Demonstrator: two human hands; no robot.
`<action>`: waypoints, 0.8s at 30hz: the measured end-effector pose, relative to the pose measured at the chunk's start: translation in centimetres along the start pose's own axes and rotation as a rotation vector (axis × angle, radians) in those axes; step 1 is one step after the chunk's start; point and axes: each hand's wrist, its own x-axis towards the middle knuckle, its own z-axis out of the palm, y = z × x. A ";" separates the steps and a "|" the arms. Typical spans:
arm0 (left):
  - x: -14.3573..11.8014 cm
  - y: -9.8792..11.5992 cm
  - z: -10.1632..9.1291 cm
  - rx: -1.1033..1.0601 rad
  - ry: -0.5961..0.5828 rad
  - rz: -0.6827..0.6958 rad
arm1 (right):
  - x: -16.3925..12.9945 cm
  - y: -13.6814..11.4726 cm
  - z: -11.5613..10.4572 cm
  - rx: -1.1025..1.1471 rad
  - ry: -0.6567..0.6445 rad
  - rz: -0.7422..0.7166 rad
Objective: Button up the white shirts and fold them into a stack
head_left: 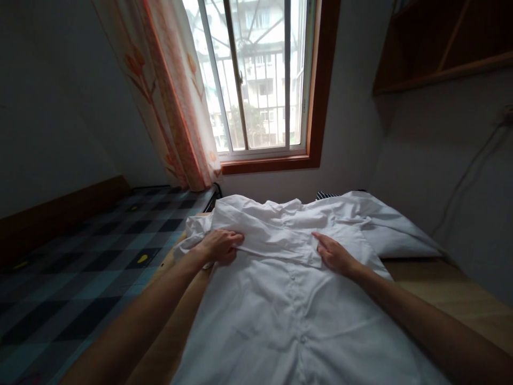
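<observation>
Head view cuts off the white shirt (256,305) below.

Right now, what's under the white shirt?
A wooden surface shows past both side edges of the white shirt. What lies beneath the shirt's middle is covered by the cloth, so I can't tell.

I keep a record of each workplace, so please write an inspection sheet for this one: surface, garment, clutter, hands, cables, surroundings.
Surface: wooden top, visible on both sides of the shirt.
Garment: shirt white and creased, buttons facing up, one sleeve across its front.
Clutter: striped item behind the shirt; identity unclear.
Hands: left hand grips the sleeve; right hand holds its cuff end.
Cables: thin cord on the right wall.
Surroundings: window, floral curtain, checked bedding at left, wooden shelf at upper right.
</observation>
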 end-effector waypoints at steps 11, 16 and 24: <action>5.0 -6.8 -1.0 -0.050 0.248 -0.315 | -1.4 -5.9 -2.5 0.654 0.087 0.316; 6.8 -8.6 -2.4 -0.038 0.024 -0.272 | -6.6 -9.8 -6.6 0.923 0.335 0.327; 9.2 -9.9 -5.0 0.181 -0.051 -0.288 | -13.7 -8.6 -4.5 0.785 0.200 0.457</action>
